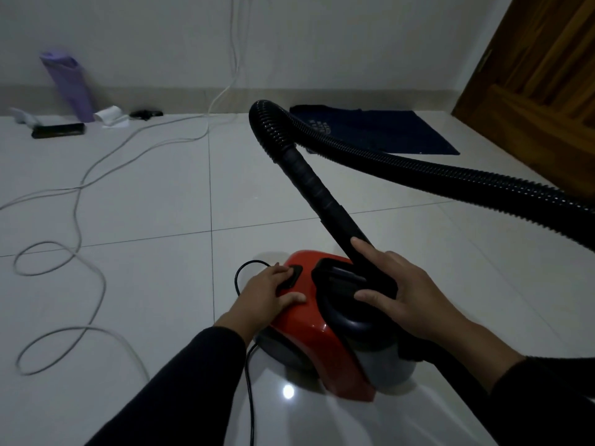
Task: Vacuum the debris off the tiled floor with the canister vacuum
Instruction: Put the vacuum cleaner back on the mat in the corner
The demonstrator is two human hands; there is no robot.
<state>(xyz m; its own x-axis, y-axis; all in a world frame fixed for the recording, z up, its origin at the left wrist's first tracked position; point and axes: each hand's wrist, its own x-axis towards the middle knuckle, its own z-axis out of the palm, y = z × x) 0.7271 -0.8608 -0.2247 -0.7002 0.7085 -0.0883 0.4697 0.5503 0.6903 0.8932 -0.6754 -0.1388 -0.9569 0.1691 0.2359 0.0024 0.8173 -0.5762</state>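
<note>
A red and grey canister vacuum [322, 336] sits on the white tiled floor [145, 220] just in front of me. My left hand [267, 292] lies flat on its red top, fingertips on the black switch [291, 276]. My right hand [402, 297] holds the lower end of the black wand [317, 191] over the vacuum's black handle. From the wand's upper end a ribbed black hose [450, 175] arches over and runs off to the right. No debris stands out on the tiles near me.
A grey extension cord [77, 201] loops across the floor at left. A thin black power cord [249, 381] trails from the vacuum. By the far wall: a purple bag [69, 85], black items, white paper, a dark blue mat [380, 130]. Wooden door [541, 75] at right.
</note>
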